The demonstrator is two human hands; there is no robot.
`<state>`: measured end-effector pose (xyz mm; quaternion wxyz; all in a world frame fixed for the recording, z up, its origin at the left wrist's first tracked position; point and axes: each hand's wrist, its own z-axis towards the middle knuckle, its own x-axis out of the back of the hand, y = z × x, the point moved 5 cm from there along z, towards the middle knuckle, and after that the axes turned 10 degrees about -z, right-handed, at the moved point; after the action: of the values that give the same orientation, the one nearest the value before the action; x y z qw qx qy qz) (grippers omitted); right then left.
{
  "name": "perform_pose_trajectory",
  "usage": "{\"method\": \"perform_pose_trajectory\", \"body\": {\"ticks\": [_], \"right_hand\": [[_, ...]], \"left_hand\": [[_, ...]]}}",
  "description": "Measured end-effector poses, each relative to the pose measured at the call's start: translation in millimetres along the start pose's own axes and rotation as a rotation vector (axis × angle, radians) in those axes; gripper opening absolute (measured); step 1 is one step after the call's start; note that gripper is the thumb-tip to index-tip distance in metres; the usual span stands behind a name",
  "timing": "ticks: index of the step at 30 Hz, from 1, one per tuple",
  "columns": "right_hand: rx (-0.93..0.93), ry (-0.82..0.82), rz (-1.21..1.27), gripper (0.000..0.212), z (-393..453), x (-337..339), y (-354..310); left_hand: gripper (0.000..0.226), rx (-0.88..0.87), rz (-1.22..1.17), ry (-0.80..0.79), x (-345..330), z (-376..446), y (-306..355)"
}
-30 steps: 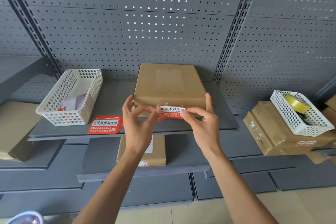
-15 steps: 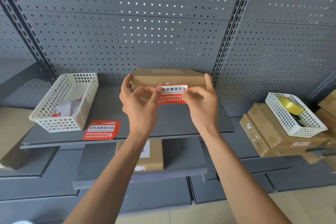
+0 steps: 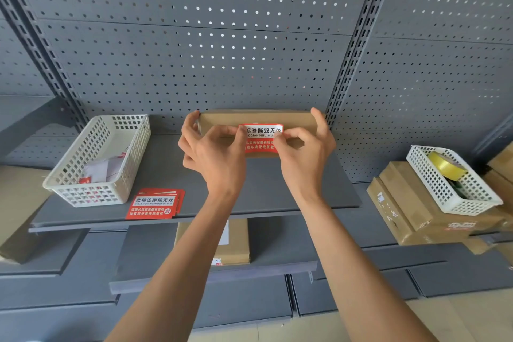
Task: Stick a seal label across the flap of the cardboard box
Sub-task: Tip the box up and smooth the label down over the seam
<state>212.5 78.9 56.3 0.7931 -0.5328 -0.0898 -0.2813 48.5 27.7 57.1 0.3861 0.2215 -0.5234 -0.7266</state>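
Observation:
A flat brown cardboard box (image 3: pixel 222 121) lies on the grey shelf (image 3: pixel 166 169), its front edge facing me. A red and white seal label (image 3: pixel 261 137) is held flat against that front edge, reaching up to the top rim. My left hand (image 3: pixel 213 155) pinches the label's left end with thumb and forefinger, its other fingers spread by the box's left corner. My right hand (image 3: pixel 305 155) pinches the right end, with a finger raised at the box's right corner. The hands hide the lower front of the box.
A small stack of red seal labels (image 3: pixel 154 204) lies near the shelf's front edge, beside a white basket (image 3: pixel 97 158) with paper scraps. Another white basket (image 3: pixel 452 180) with a yellow tape roll (image 3: pixel 444 165) sits on cardboard boxes (image 3: pixel 402 208) at right. Below lies another box (image 3: pixel 236 241).
The view has dropped, so the box's top is foreshortened to a thin strip. The label, curled and loose a second ago, is now stretched flat against the box's front edge between both hands.

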Motion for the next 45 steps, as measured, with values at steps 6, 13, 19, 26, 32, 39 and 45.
{"method": "perform_pose_trajectory", "body": {"ticks": [6,13,19,26,32,39,45], "right_hand": [[0.017,0.004,-0.042,0.014,6,-2,-1],[0.004,0.011,-0.129,0.016,10,-4,-2],[-0.001,0.014,-0.158,0.017,12,-5,-3],[-0.003,0.015,-0.176,0.017,12,-5,-3],[0.004,0.017,-0.171,0.018,12,-4,-3],[0.023,0.048,-0.107,0.017,15,0,-2],[0.024,0.083,-0.091,0.014,17,1,-1]], "left_hand": [[0.020,-0.011,0.025,0.028,-4,5,1],[0.019,-0.024,0.037,0.052,-6,7,0],[0.018,-0.028,0.035,0.060,-7,9,-3],[0.017,-0.034,0.028,0.067,-7,8,-4],[0.018,-0.036,0.028,0.070,-8,9,-5],[0.019,-0.049,0.024,0.073,-9,9,-7],[0.017,-0.049,-0.003,0.062,-7,10,-9]]}}
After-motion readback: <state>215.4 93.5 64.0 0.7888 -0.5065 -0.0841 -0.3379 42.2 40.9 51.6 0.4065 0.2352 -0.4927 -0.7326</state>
